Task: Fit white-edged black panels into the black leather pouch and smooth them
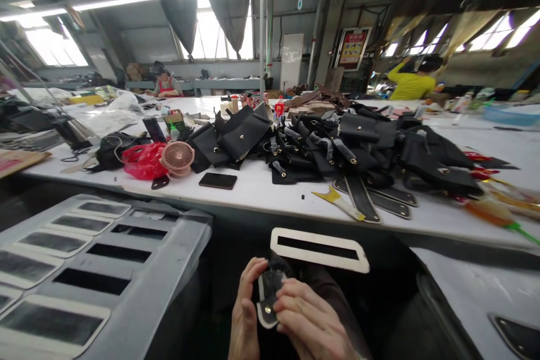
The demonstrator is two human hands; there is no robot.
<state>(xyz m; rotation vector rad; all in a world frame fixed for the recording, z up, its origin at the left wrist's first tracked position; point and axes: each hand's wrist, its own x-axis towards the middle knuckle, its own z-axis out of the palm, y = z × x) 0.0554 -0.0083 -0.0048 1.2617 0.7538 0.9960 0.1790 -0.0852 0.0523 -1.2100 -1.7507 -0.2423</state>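
Observation:
Low in front of me, a black leather strap piece (266, 299) with a pale edge and a gold stud is between my two hands. My left hand (246, 306) holds it along its left side, the thumb pointing up. The fingers of my right hand (310, 315) are closed on its right edge and partly cover it. Some clear film seems to lie near the right fingertips. Just beyond the hands, a white rounded frame (356, 259) with a long dark slot rests by my lap.
A grey board (169, 275) at left bears white-edged dark panels. On the white table (253, 202) lie a phone (217, 181), a pink fan (178, 158), a red bag (143, 161), a heap of black leather bags (363, 135) and straps (360, 199). Two people sit farther back.

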